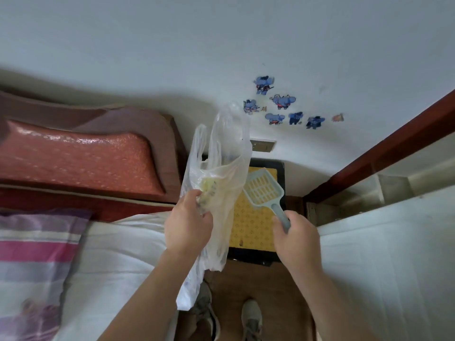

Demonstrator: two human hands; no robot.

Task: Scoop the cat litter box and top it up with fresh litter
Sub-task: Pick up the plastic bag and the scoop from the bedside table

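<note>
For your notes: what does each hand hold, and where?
Left hand grips the plastic bag by its side; right hand holds the scoop by its handle.

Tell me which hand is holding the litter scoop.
The right hand: it grips the pale blue scoop by its handle, while the left hand holds the clear plastic bag.

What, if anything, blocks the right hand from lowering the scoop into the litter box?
Probably nothing, so yes. The right hand grips the scoop above the litter box with open space between; the left hand holds the plastic bag off to the left.
</note>
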